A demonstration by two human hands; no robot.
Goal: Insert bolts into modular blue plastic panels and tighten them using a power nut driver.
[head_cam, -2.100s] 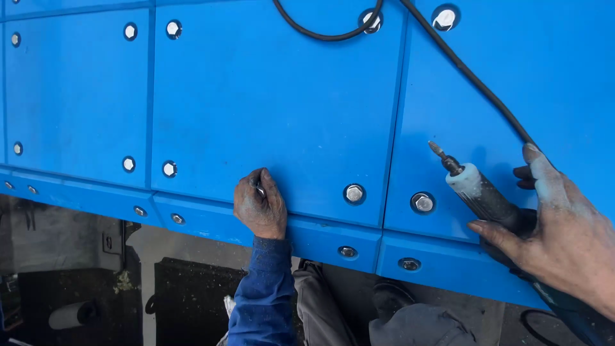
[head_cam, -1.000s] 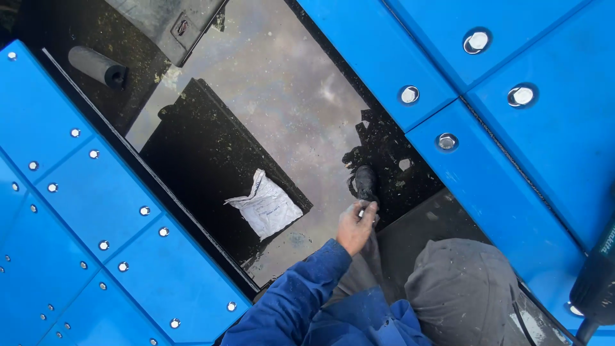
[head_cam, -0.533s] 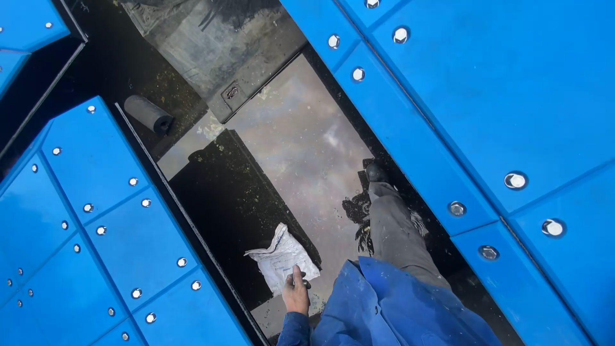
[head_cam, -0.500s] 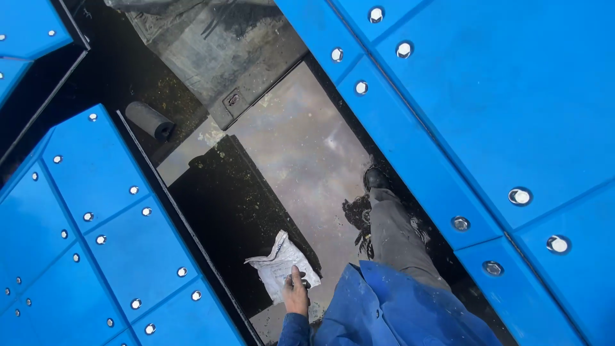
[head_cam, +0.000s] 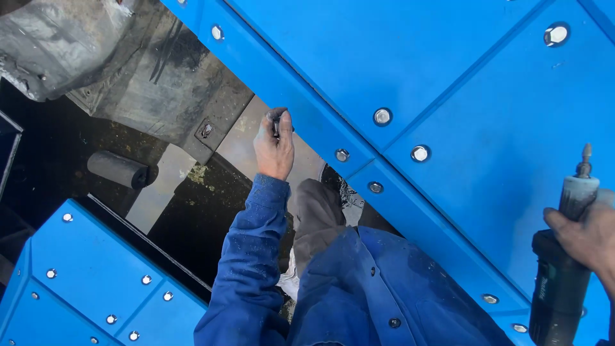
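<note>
Left hand [head_cam: 274, 146] pinches a small dark bolt [head_cam: 277, 123] against the blue panel [head_cam: 410, 57]; right hand [head_cam: 586, 237] grips a grinder [head_cam: 564, 269].

1. Big blue plastic panels [head_cam: 448, 70]: smooth, semi-matt, w/ shiny round metal bolt heads [head_cam: 382, 116].
2. Blue cloth work jacket [head_cam: 359, 288]: matt, dusty weave.
3. Dark plastic-bodied grinder tool [head_cam: 560, 275]: scuffed, pale dusty collar, metal tip.
4. Grey floor plate [head_cam: 166, 77]: rough, grimy.
</note>
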